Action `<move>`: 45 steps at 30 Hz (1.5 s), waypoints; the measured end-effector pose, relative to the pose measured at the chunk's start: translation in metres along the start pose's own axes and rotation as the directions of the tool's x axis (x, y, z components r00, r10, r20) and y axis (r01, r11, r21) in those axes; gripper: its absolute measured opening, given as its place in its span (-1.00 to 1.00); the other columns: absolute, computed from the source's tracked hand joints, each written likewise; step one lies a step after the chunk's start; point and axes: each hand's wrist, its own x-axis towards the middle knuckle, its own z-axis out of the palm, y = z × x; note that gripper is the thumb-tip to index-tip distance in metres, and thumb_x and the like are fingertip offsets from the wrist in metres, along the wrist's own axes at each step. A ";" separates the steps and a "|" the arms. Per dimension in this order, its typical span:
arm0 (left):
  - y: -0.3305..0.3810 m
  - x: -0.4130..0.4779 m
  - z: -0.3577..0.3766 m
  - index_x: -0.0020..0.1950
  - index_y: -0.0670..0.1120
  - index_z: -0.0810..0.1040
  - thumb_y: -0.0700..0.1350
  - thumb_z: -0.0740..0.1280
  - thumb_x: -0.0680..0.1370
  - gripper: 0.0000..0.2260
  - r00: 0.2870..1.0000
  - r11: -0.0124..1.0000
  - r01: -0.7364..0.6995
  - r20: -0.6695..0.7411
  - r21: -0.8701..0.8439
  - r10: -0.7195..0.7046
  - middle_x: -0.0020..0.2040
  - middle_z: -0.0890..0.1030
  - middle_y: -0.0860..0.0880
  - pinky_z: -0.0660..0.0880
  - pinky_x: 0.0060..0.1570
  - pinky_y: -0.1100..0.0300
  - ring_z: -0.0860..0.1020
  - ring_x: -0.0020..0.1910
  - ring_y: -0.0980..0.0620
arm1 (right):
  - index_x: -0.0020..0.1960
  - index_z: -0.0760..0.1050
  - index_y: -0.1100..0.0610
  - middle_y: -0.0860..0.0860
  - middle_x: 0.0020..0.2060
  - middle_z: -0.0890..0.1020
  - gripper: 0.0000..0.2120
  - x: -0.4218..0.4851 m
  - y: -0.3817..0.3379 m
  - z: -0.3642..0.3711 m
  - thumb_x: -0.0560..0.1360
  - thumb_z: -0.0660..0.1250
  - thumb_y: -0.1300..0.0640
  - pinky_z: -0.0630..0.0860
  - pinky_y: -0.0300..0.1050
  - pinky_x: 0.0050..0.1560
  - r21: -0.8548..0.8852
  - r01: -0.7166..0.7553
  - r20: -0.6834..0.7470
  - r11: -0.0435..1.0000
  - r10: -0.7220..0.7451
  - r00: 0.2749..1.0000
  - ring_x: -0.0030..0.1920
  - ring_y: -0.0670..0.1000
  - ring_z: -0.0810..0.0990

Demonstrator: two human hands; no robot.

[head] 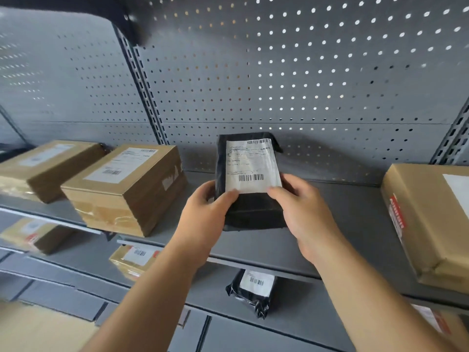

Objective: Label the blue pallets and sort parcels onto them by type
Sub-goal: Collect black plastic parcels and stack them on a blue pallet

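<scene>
Black parcel held at the shelf, label up.
Grey pegboard rack [304, 72], steel shelf [355, 224], cardboard boxes [127, 189] alongside. Black parcel [253, 212] is tilted toward the person, probably to read its type. Left hand [205, 212] and right hand [302, 207] each grip a side, thumbs on the label. No pallets in view.

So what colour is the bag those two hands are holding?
The parcel bag is black, with a white shipping label on top, seen in the head view.

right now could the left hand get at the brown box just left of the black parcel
Probably yes: nothing lies between the left hand and the brown box, though it grips the black parcel.
</scene>
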 end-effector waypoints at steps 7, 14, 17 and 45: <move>0.013 -0.024 -0.074 0.19 0.12 0.58 -0.01 0.43 0.59 -0.82 0.991 0.996 -0.063 -0.120 -0.057 0.056 0.07 0.73 0.08 0.65 0.13 0.04 0.72 0.04 0.05 | 0.05 0.66 -0.11 -0.23 -0.06 0.74 -0.79 -0.008 -0.028 0.070 0.56 0.33 0.15 0.58 -0.07 0.07 0.013 0.092 0.113 0.996 -0.093 0.989 0.02 -0.13 0.68; 0.020 -0.055 -0.181 0.17 0.07 0.59 -0.09 0.42 0.61 -0.85 0.976 0.979 -0.077 -0.216 -0.188 0.036 0.13 0.72 0.00 0.65 0.13 0.01 0.72 0.07 -0.01 | 0.19 0.64 -0.11 -0.22 0.04 0.72 -0.70 -0.040 -0.058 0.171 0.48 0.35 0.02 0.59 0.07 0.24 0.046 0.159 0.226 0.986 -0.165 0.960 0.13 -0.11 0.67; 0.015 -0.068 -0.233 0.26 0.04 0.57 -0.06 0.43 0.60 -0.76 0.963 0.978 -0.087 -0.269 -0.188 0.034 0.13 0.70 0.00 0.68 0.05 0.04 0.72 0.05 0.01 | 0.18 0.63 -0.13 -0.21 0.06 0.72 -0.78 -0.058 -0.066 0.221 0.57 0.34 0.07 0.63 0.02 0.19 0.055 0.168 0.295 0.984 -0.177 0.939 0.14 -0.12 0.66; -0.086 -0.089 -0.638 0.19 -0.02 0.66 -0.17 0.38 0.61 -0.82 0.586 0.979 -0.049 -0.799 -0.198 -0.133 0.05 0.76 0.04 0.62 -0.02 0.12 0.72 0.06 -0.01 | 0.24 0.61 -0.05 -0.18 0.04 0.71 -0.77 -0.103 -0.056 0.694 0.61 0.32 0.09 0.64 -0.27 -0.06 0.019 0.055 0.821 0.998 -0.047 0.569 0.08 -0.14 0.67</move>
